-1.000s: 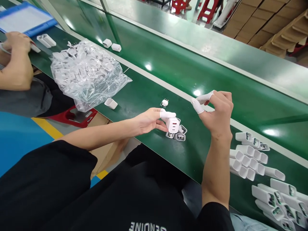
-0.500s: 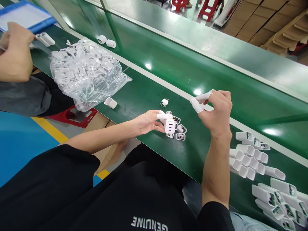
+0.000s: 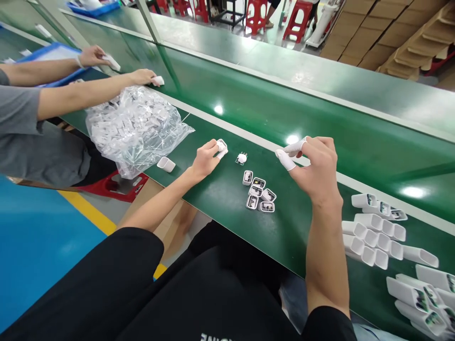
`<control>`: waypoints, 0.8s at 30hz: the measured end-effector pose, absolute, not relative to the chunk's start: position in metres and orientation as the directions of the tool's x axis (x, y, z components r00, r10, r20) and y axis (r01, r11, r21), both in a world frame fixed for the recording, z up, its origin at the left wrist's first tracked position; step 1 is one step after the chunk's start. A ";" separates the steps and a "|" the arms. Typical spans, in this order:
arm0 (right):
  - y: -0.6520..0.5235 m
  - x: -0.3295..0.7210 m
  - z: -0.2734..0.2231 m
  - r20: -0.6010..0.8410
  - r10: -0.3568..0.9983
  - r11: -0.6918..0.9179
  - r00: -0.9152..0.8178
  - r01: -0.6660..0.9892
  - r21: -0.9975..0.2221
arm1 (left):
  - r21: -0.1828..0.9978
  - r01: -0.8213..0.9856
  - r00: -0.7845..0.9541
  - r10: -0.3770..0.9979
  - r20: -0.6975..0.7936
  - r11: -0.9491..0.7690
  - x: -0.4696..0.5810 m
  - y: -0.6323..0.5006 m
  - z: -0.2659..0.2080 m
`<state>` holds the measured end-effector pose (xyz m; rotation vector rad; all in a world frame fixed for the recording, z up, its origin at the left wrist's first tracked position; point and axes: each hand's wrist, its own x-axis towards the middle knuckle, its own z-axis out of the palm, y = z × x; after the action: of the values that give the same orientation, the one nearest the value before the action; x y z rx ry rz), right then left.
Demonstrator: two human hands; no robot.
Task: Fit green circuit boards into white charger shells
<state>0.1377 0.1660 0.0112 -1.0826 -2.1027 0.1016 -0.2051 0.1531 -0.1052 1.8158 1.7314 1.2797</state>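
Note:
My left hand grips a white plastic charger housing at its side, above the green bench. My right hand, with white finger cots on thumb and index finger, hovers over the bench with the two tips brought together; whatever is between them is too small to see. Between my hands a small circuit board with a white blob lies on the bench. Nearer to me stands a cluster of several white housings with parts visible inside. One housing lies alone on the left.
A clear plastic bag full of white parts lies at the left. Beside it a co-worker's hand holds a white piece. Rows of white housings lie on the right. A green partition runs along the back.
My left hand has moved left and away from the cluster, now with a housing beyond it. The co-worker's arm has reached across behind the bag. My right hand has barely moved.

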 end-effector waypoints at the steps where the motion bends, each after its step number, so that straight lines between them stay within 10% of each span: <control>1: 0.166 0.139 0.011 0.584 0.729 0.637 -0.357 0.665 -0.389 | 0.767 0.607 -0.164 0.912 0.375 -0.207 -0.203 0.154 -0.105; 14: 0.164 0.144 0.019 0.640 0.695 0.667 -0.328 0.628 -0.401 | 0.999 0.046 -0.383 0.924 0.006 0.012 -0.184 0.158 -0.093; 18: 0.163 0.151 0.023 0.658 0.691 0.655 -0.299 0.644 -0.395 | 0.854 -0.476 -0.218 0.912 -0.347 0.211 -0.170 0.146 -0.069; 24: 0.161 0.151 0.025 0.664 0.687 0.655 -0.295 0.646 -0.391 | 0.697 -0.570 0.069 0.871 -0.487 0.435 -0.142 0.121 -0.045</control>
<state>0.1513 0.1614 0.0249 -1.0364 -2.0112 0.0597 -0.1424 0.1213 -0.0449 0.3639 1.0157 1.1211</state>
